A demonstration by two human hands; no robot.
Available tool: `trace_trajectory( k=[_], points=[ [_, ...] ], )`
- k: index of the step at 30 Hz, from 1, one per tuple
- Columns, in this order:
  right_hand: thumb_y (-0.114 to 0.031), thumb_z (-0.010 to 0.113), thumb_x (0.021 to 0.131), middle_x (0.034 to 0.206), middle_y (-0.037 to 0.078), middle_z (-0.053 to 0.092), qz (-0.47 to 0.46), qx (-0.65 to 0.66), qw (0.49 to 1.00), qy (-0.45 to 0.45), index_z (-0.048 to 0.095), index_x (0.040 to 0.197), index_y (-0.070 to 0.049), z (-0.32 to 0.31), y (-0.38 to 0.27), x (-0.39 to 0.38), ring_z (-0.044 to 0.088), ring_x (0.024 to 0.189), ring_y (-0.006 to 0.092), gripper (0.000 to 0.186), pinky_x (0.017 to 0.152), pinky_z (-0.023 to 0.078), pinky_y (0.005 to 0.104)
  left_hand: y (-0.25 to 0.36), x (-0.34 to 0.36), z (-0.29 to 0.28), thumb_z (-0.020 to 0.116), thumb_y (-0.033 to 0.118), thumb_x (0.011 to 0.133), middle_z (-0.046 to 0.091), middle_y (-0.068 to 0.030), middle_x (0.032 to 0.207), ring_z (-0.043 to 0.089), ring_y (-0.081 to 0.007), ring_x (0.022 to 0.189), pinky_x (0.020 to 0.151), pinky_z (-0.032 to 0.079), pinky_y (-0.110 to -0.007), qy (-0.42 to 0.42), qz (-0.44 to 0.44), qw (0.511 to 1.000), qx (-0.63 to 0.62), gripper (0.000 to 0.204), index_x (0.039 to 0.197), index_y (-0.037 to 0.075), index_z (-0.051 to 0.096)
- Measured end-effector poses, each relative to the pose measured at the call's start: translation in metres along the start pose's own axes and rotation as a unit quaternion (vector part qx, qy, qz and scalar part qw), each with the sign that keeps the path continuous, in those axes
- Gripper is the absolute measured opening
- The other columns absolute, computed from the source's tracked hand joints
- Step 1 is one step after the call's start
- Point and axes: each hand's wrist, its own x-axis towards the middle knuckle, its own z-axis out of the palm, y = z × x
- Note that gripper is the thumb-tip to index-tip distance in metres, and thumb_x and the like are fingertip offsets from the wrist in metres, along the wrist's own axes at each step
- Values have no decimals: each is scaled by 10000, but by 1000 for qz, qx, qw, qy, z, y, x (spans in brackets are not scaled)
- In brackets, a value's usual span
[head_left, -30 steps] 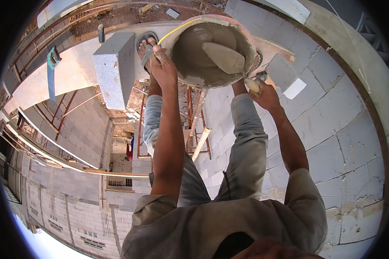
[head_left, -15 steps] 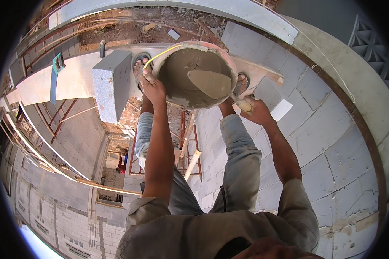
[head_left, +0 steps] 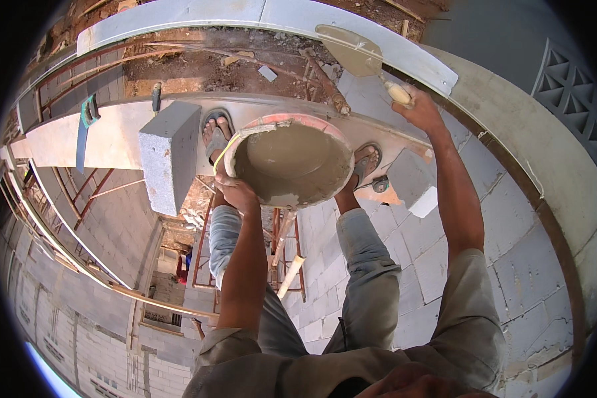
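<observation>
My left hand (head_left: 239, 189) grips the near left side of a bucket (head_left: 342, 144) of wet grey mortar, near its yellow handle. The bucket stands between my sandalled feet on a narrow plank (head_left: 54, 147). Up to the right, my right hand (head_left: 418, 106) holds a trowel (head_left: 350, 48) by its pale handle; the broad mortar-smeared blade is over a long white board (head_left: 272, 16). A grey block (head_left: 171, 159) sits left of my feet, another (head_left: 410, 180) right of them.
A handsaw (head_left: 86, 123) and an upright hand tool (head_left: 156, 99) lie at the plank's left. Below are red scaffold poles (head_left: 79, 199), a drop to rubble and a small red figure, possibly a person (head_left: 182, 265). A block wall (head_left: 524, 278) and patterned vent panel (head_left: 570, 99) are at right.
The trowel has come out of the bucket and risen up and right with my right hand. The bucket and my left hand appear lower in view, as does the plank.
</observation>
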Motion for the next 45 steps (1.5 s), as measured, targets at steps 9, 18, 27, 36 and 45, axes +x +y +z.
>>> trace_trajectory(
  k=[9,18,27,36,45],
  points=[
    [-380,669,836,965,111,654,-77,-234,950,191,588,1268,-138,39,-31,78,667,894,299,502,789,529,438,-14,2,6,178,519,1032,553,-358,1236,523,-522,1149,952,434,-551,-7,-12,1000,-18,736,1340,-93,448],
    [-355,657,873,984,105,644,-18,-243,955,169,543,1314,-169,61,-24,72,665,912,299,492,799,530,440,-27,9,18,192,484,1045,550,-371,1222,533,-532,1114,931,442,-559,60,5,998,9,728,1265,-141,494],
    [-328,655,870,1068,127,658,43,-213,961,171,525,1309,-165,54,33,52,651,982,325,485,821,521,452,-25,9,16,149,504,1040,519,-379,1255,508,-520,1162,970,432,-549,28,21,999,18,758,1274,-142,469],
    [-350,662,846,1030,201,674,92,-90,977,172,542,1241,-85,61,40,23,650,952,387,492,810,505,462,-13,1,6,147,506,1047,526,-385,1236,536,-490,1106,935,449,-492,4,12,1000,-17,775,1277,-161,466],
    [-80,628,859,714,-9,543,258,422,868,44,596,1055,-60,76,-12,-231,485,530,60,200,472,406,241,32,18,-12,213,560,1034,689,-205,1082,649,-307,958,878,516,-370,-80,-115,979,-148,787,1197,-87,632]
  ],
)
